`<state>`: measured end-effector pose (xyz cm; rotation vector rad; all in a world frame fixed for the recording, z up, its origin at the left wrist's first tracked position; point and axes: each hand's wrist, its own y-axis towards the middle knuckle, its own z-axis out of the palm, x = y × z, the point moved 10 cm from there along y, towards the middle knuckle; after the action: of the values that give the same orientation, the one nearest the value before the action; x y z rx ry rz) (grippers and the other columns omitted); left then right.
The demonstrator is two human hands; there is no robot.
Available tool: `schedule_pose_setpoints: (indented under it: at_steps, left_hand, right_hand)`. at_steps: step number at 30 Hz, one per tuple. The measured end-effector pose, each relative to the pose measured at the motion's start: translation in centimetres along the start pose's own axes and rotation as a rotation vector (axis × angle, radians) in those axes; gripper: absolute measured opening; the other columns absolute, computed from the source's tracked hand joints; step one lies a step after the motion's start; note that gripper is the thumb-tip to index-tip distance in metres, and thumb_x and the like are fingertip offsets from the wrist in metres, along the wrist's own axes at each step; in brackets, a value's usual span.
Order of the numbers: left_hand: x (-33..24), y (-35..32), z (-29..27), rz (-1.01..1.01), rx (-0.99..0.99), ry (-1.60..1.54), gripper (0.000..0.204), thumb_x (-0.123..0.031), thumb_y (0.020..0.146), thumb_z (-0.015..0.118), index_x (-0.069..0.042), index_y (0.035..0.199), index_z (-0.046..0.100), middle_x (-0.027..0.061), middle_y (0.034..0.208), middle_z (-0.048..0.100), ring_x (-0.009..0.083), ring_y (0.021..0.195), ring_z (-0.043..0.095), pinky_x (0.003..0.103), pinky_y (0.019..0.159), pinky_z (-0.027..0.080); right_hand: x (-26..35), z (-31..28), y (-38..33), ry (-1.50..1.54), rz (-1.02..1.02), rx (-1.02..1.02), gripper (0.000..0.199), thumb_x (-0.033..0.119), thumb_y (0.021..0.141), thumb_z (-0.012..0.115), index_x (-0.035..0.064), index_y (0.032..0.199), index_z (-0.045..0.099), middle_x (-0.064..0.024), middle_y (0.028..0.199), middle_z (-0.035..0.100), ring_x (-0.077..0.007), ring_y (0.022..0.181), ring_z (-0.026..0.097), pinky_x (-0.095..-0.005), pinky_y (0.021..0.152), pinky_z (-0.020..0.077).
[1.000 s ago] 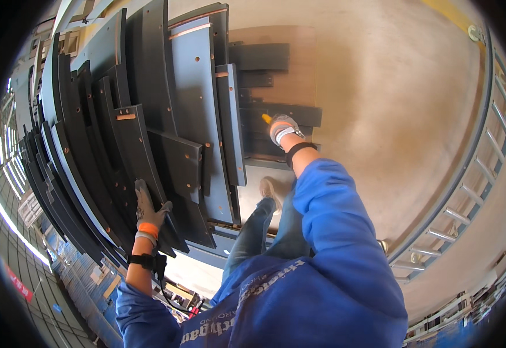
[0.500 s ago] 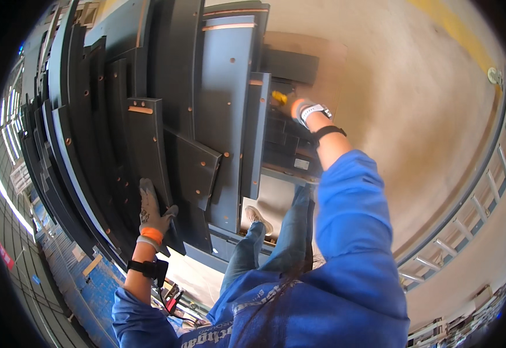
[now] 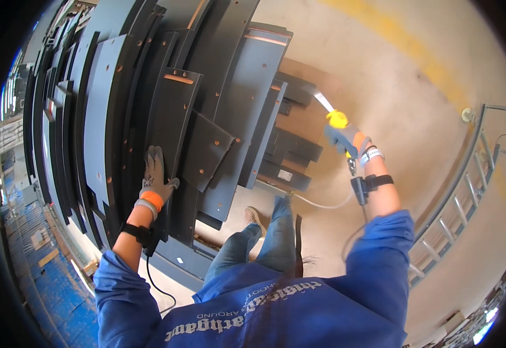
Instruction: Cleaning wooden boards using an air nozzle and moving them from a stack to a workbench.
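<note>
Head camera view: a person in a blue sweatshirt point(image 3: 322, 313) stands by a rank of dark panels point(image 3: 105, 116), the gloved left hand point(image 3: 157, 177) resting on one slotted panel point(image 3: 174, 110), fingers stretched along its face and thumb spread wide, its grip clasping nothing. Well apart to the right, the gloved right hand point(image 3: 344, 140) has its grip wrapped around a yellow tool point(image 3: 337, 119) held above the pale floor point(image 3: 392, 116). The tool juts from the far side of that grip, its long axis running forward and slanting left, so that its tip points toward the small dark boards point(image 3: 295, 88) lying on a brown sheet point(image 3: 321, 78); the right hand is nearer to those boards, the left to the rank. Bright yellow at the body, the tool ends in a narrow, flat, whitish tip, and more yellow shows below the palm. A pale hose point(image 3: 322, 206) curves nearby, though blur and the glove make it hard to tell whether it joins the tool. The slotted panel is near-black, with small holes and an orange-brown slot near its far end.
</note>
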<state>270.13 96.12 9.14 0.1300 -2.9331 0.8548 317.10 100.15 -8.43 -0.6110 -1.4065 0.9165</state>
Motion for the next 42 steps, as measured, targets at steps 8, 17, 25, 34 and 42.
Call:
schedule_pose_setpoints:
  at_steps: [8, 17, 25, 34, 42]
  left_hand:
    - [0.1, -0.2, -0.1, 0.022, -0.076, -0.074, 0.094, -0.017, 0.077, 0.068, -0.005, 0.147, 0.007, 0.0183, 0.154, 0.004, 0.0351, 0.142, 0.007, 0.039, 0.116, 0.014]
    - [-1.0, -10.0, 4.1, 0.324, -0.281, -0.206, 0.071, -0.029, 0.079, 0.063, -0.005, 0.139, 0.032, 0.0221, 0.145, 0.029, 0.0382, 0.134, 0.028, 0.043, 0.11, 0.026]
    - [7.2, -29.4, 20.3, 0.22, 0.15, -0.509, 0.044, -0.035, 0.088, 0.051, -0.006, 0.121, 0.054, 0.019, 0.121, 0.055, 0.036, 0.112, 0.052, 0.041, 0.096, 0.042]
    - [17.1, -51.2, 51.2, -1.202, 0.424, -1.396, 0.038, -0.04, 0.087, 0.051, -0.005, 0.095, 0.065, 0.01, 0.079, 0.064, 0.0251, 0.071, 0.061, 0.04, 0.06, 0.048]
    - [5.6, -53.3, 46.7, -1.005, 0.433, -1.413, 0.041, -0.038, 0.088, 0.048, -0.001, 0.096, 0.064, 0.0067, 0.084, 0.064, 0.0181, 0.072, 0.058, 0.031, 0.065, 0.046]
  right_hand:
    - [3.4, 0.8, -10.7, -0.313, -0.086, -0.084, 0.027, 0.032, 0.079, 0.069, 0.0078, 0.087, 0.059, -0.0007, 0.061, 0.054, -0.0081, 0.046, 0.046, -0.0243, 0.041, 0.0377]
    - [-4.1, 17.4, -19.4, -0.419, -0.004, 0.108, 0.024, 0.028, 0.077, 0.071, 0.009, 0.088, 0.061, -0.0011, 0.061, 0.056, -0.0096, 0.044, 0.048, -0.023, 0.04, 0.0366]
    - [-1.7, 21.8, -20.7, -0.192, -0.057, 0.171, 0.02, 0.022, 0.084, 0.063, 0.0149, 0.07, 0.051, 0.0057, 0.052, 0.044, -0.0038, 0.04, 0.038, -0.0208, 0.036, 0.0254]
    - [-4.6, 34.4, -21.0, -0.726, -0.089, 0.325, 0.02, 0.027, 0.082, 0.063, 0.0098, 0.075, 0.058, 0.0002, 0.061, 0.056, -0.0091, 0.044, 0.048, -0.0244, 0.04, 0.0377]
    - [4.1, 31.9, -18.9, -0.688, -0.207, 0.279, 0.017, 0.025, 0.085, 0.062, 0.014, 0.076, 0.052, 0.0068, 0.058, 0.045, -0.0056, 0.042, 0.038, -0.0224, 0.039, 0.0312]
